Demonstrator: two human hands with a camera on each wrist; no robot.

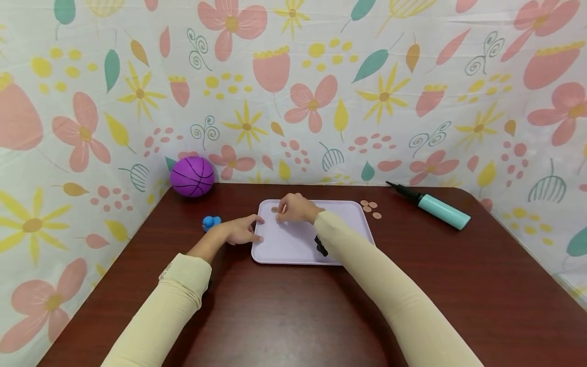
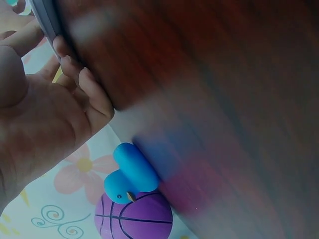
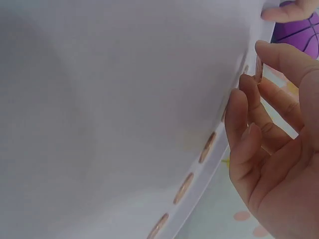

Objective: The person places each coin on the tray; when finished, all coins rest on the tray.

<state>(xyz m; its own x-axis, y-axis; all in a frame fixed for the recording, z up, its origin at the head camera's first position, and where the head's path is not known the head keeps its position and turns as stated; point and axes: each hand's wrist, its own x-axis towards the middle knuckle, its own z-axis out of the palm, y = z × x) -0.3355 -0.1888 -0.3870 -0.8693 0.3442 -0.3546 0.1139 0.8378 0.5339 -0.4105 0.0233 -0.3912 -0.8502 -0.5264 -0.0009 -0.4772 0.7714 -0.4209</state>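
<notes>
Coins are the work here, set one by one along the far rim of a lilac tray (image 1: 293, 244) that lies flat on the dark wooden surface (image 1: 284, 316). Furthest left, beyond the left hand, a purple ball (image 1: 192, 176) sits against the flowered backdrop, and a small blue duck toy (image 1: 211, 222) stands just beside that hand's knuckles. The left hand (image 1: 238, 232) lies with fingers straight and relaxed, their tips resting against the tray's left edge; the left wrist view shows them pressed along that edge, gripping nothing. It seems best kept there as a brace, pressing lightly so the tray does not slide. The right hand (image 1: 295, 208) hovers over the tray's far left corner, thumb and forefinger pinched on a coin (image 3: 258, 68) held on edge, with the other fingers loosely curled below. Just under its fingertips runs a row of coins (image 3: 192, 172) already laid along the rim. Good practice, I judge, is to lower the pinched coin flat, in line with the row and close beside its neighbour without knocking it, then part the fingers only once it rests. To the right of that hand, off the tray, a few loose coins (image 1: 369, 207) wait on the surface, and further right lies a teal hand pump (image 1: 435, 206), well apart.
</notes>
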